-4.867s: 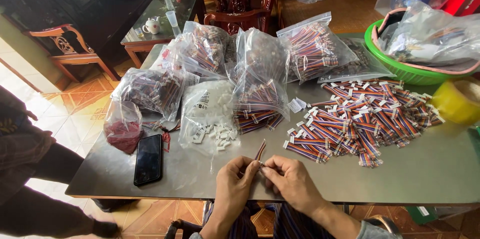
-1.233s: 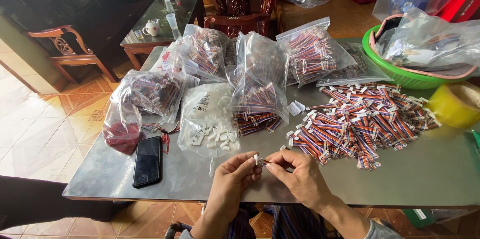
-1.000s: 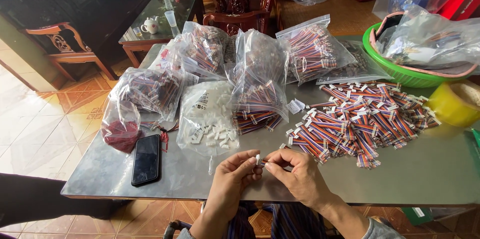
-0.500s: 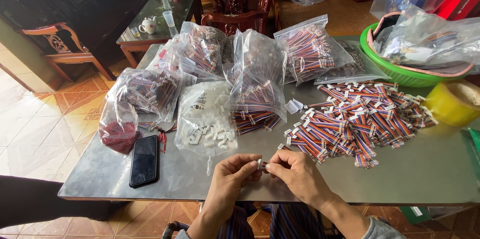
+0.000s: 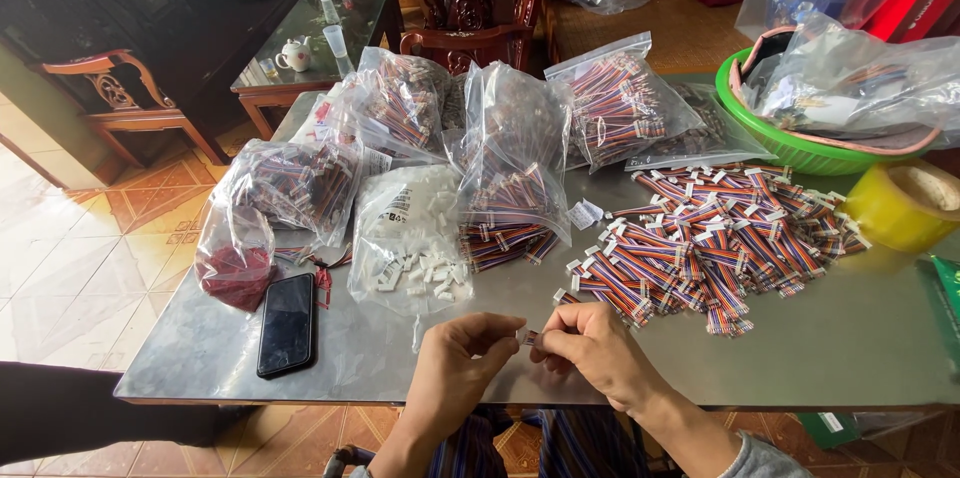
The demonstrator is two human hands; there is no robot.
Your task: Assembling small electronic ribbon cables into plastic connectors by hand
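1. A small wire connector piece (image 5: 527,338) sits between both hands, above the table's near edge.
2. The left hand (image 5: 462,358) and right hand (image 5: 592,350) each pinch one end of it.
3. A pile of striped cable assemblies (image 5: 715,243) lies just beyond the right hand; a black phone (image 5: 288,323) lies to the left.

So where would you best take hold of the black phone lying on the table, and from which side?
By its two long edges, from above. The phone lies flat, screen up, on the table, so only its thin sides offer purchase. Its right edge is free; the red-filled bag sits near its left, so coming from the near, short end looks easiest.
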